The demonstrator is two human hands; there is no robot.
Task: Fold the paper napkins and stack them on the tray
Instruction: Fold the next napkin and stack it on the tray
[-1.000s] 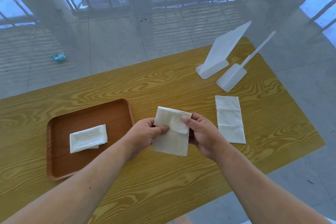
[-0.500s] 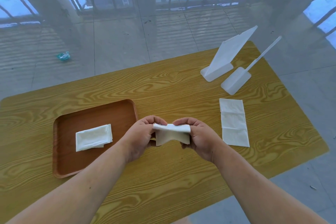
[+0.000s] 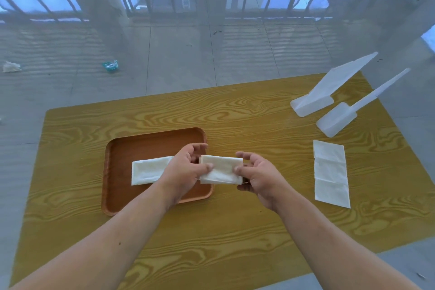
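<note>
Two white plastic stands (image 3: 329,92) (image 3: 346,113) rest on the wooden table's (image 3: 235,231) far right corner.

A single head-worn camera looks forward and steeply down at the wooden table (image 3: 235,113) from its near edge, close above it, with tiled floor and railings beyond the table.

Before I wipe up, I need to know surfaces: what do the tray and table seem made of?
Tray: probably wood or wood-look plastic, smooth matte reddish-brown with faint grain. Table: likely laminate or veneer, yellowish, with bold, even printed-looking grain and slight sheen.
</note>
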